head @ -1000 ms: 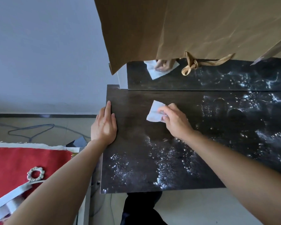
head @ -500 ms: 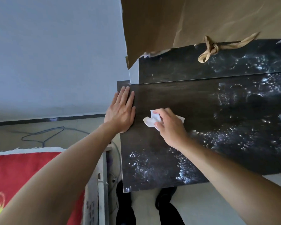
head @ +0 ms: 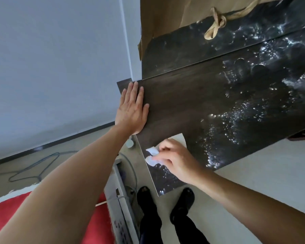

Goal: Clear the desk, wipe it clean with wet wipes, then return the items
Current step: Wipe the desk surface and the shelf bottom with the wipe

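The dark wood desk [head: 192, 103] fills the middle and right of the head view, with wet streaks and droplets glinting across its right and near parts. My right hand [head: 176, 159] pinches a crumpled white wet wipe [head: 152, 155] against the desk's near left corner. My left hand [head: 133, 108] lies flat, fingers together, on the desk's left edge and holds nothing.
A brown paper bag [head: 174, 16] with a tan ribbon handle [head: 217, 25] hangs over the desk's far side by the wall. Below the desk are my dark shoes [head: 165, 198], a grey cable [head: 33, 166] on the floor and a red cloth [head: 16, 217] at the lower left.
My right hand has dragged the wipe from the desk's far middle toward the near left corner. The left hand slid forward along the left edge. The view has tilted.
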The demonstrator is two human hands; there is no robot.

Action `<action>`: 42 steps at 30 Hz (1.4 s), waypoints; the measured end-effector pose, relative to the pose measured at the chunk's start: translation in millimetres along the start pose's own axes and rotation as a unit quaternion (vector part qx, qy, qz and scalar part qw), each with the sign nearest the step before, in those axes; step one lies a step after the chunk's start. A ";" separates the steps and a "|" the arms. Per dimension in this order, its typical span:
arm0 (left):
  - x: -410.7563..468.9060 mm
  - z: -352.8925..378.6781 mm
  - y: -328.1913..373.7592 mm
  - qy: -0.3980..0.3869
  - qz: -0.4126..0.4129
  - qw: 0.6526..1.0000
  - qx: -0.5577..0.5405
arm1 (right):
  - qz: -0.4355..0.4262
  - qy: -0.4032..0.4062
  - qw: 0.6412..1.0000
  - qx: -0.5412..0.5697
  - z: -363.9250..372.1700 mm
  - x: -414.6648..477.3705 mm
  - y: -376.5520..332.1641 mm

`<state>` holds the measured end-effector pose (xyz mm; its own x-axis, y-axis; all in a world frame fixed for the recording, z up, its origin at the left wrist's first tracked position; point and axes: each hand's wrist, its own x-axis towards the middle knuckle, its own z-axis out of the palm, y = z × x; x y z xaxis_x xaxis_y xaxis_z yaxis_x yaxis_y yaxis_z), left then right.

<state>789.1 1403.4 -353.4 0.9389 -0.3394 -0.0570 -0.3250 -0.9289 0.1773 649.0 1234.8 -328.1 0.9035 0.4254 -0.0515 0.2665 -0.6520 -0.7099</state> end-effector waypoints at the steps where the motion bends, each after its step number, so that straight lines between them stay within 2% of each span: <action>1: 0.0 0.4 0.0 -0.001 -0.004 1.000 0.001 | -0.008 -0.032 0.999 0.000 -3.3 -24.7 -0.8; 4: 0.0 1.9 0.2 -0.004 -0.011 1.000 0.010 | 0.012 -0.053 0.999 0.003 -25.0 -61.0 8.9; 9: -0.4 1.2 -0.3 -0.002 -0.005 1.000 0.010 | 0.049 0.069 0.996 -0.025 -0.9 9.2 0.0; 12: 0.1 2.1 0.1 0.008 0.002 1.000 0.009 | 0.008 0.011 1.000 -0.007 14.3 -28.1 -12.4; 15: -0.8 2.6 0.0 0.005 -0.005 1.000 0.014 | 0.031 -0.025 0.999 0.019 -2.2 -84.9 -12.6; 17: -0.1 2.5 -0.2 0.004 -0.005 1.000 0.023 | 0.063 0.009 0.998 0.017 -13.6 -71.6 -2.8; 20: 1.1 4.7 -1.0 -0.001 -0.003 1.000 0.021 | 0.124 0.121 0.985 -0.027 -9.6 -4.7 9.3; 22: 2.1 4.6 -5.2 0.001 0.006 1.000 0.011 | 0.111 0.148 0.983 -0.023 5.9 21.5 0.6; 25: 3.7 2.6 -18.2 0.008 0.048 0.999 -0.007 | 0.014 0.074 0.996 -0.039 23.7 6.3 -15.3; 27: 4.5 0.9 -25.0 0.010 0.073 0.997 -0.007 | -0.012 0.056 0.998 -0.036 18.5 1.6 -13.2; 30: 8.6 -0.5 -31.1 0.010 0.092 0.996 0.001 | 0.064 0.147 0.986 -0.052 9.5 35.2 2.0; 32: 10.1 -1.4 -35.3 0.007 0.102 0.995 0.010 | 0.094 0.174 0.977 -0.080 10.9 59.3 -0.6; 34: 10.5 -2.4 -37.7 0.010 0.108 0.994 0.011 | 0.029 0.118 0.986 -0.115 18.7 59.7 -10.7; 36: 10.9 -3.1 -37.6 0.014 0.108 0.994 0.002 | -0.051 0.032 0.993 -0.102 23.2 36.4 -15.4; 38: 10.4 -3.2 -36.5 0.011 0.107 0.994 0.000 | -0.080 -0.017 0.994 -0.077 21.6 14.3 -14.7; 39: 10.4 -3.4 -36.4 0.010 0.107 0.994 0.001 | -0.071 -0.014 0.995 -0.070 19.5 11.8 -12.4; 42: 10.8 -3.1 -36.7 0.007 0.106 0.994 0.002 | 0.016 0.082 0.996 -0.041 19.1 21.2 -12.1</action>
<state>811.5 1434.3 -357.5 0.8510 -0.5251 -0.0049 -0.5158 -0.8377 0.1796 658.5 1263.7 -334.0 0.9528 0.2998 0.0479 0.2579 -0.7157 -0.6491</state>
